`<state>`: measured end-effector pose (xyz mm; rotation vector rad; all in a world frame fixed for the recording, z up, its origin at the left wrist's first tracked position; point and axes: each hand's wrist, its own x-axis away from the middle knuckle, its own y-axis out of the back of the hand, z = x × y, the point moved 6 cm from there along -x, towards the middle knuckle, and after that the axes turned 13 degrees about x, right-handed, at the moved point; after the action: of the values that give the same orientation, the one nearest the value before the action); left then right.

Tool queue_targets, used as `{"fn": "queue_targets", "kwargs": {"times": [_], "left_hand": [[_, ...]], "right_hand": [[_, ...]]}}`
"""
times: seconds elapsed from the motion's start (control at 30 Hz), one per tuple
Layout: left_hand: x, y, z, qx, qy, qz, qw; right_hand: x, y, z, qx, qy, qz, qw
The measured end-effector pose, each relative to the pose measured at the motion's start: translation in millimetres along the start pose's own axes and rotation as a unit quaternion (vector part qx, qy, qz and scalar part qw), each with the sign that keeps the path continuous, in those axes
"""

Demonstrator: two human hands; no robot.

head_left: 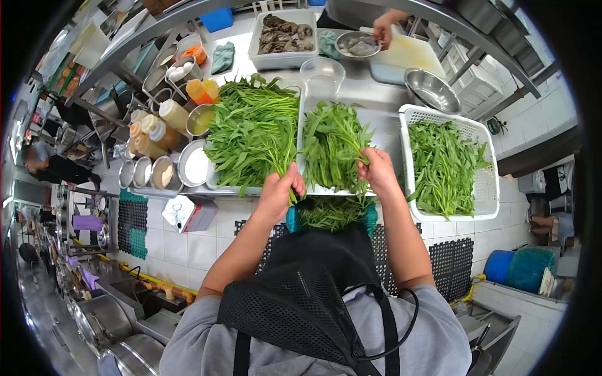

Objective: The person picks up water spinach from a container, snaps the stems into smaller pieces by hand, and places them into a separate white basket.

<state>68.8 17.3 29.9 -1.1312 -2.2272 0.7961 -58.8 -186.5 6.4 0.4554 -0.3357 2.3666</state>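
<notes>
My left hand (281, 191) is closed around the stems of a bunch of water spinach (283, 153), at the right edge of a large leafy heap (241, 116) in a tray. My right hand (379, 170) pinches the stems of another water spinach bunch (351, 135), its leaves pointing away from me over a smaller pile of greens (323, 166). Between my forearms, below the counter edge, a teal-lined bin (371, 216) holds loose leaves and stem bits (332, 213).
A white perforated basket (493, 194) with more greens (442, 166) stands at right. Squeeze bottles (150, 128) and metal bowls (193, 164) crowd the left. Behind are a tub of shellfish (285, 34) and another person's hand (387, 28) at a metal bowl (359, 45).
</notes>
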Motion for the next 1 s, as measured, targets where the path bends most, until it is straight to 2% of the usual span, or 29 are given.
{"fn": "queue_targets", "kwargs": {"times": [0.07, 0.13, 0.2, 0.27, 0.3, 0.43, 0.57, 0.67, 0.8, 0.9, 1.0], "left_hand": [[-4.9, -7.7, 9.1, -0.005, -0.006, -0.005, 1.000], [-10.1, -12.0, 20.2, -0.024, -0.003, -0.024, 0.999], [-16.9, -15.4, 33.2, -0.017, 0.012, -0.042, 0.999], [-22.1, -19.5, 42.2, -0.032, 0.017, -0.048, 0.998], [-24.2, -20.4, 47.1, -0.038, 0.021, -0.056, 0.997], [-32.3, -21.4, 57.7, -0.085, 0.021, -0.100, 0.991], [-41.0, -29.5, 81.0, -0.091, 0.041, -0.095, 0.990], [-47.3, -28.8, 93.4, -0.153, 0.035, -0.122, 0.980], [-52.8, -28.1, 96.8, -0.210, 0.036, -0.140, 0.967], [-58.3, -18.1, 96.3, -0.215, 0.055, -0.140, 0.965], [-64.9, -19.1, 86.6, -0.162, 0.041, -0.122, 0.978]], "right_hand": [[5.7, 6.4, 1.9, -0.046, 0.000, -0.002, 0.999], [16.7, 6.4, 6.6, -0.154, 0.033, 0.035, 0.987], [19.3, 11.2, -4.5, -0.043, 0.041, 0.041, 0.997], [14.4, 14.8, -24.7, 0.130, -0.008, 0.047, 0.990], [10.2, 20.5, -36.0, 0.157, -0.023, 0.033, 0.987], [8.6, 27.8, -48.1, 0.093, -0.019, 0.055, 0.994], [17.2, 20.0, -43.0, 0.053, -0.020, 0.083, 0.995], [18.3, 10.1, -45.9, 0.056, 0.008, 0.114, 0.992], [16.9, 1.8, -54.9, 0.122, 0.045, 0.135, 0.982], [17.0, 0.1, -53.5, 0.137, 0.079, 0.142, 0.977], [11.2, 10.2, -52.6, 0.107, 0.049, 0.107, 0.987]]}}
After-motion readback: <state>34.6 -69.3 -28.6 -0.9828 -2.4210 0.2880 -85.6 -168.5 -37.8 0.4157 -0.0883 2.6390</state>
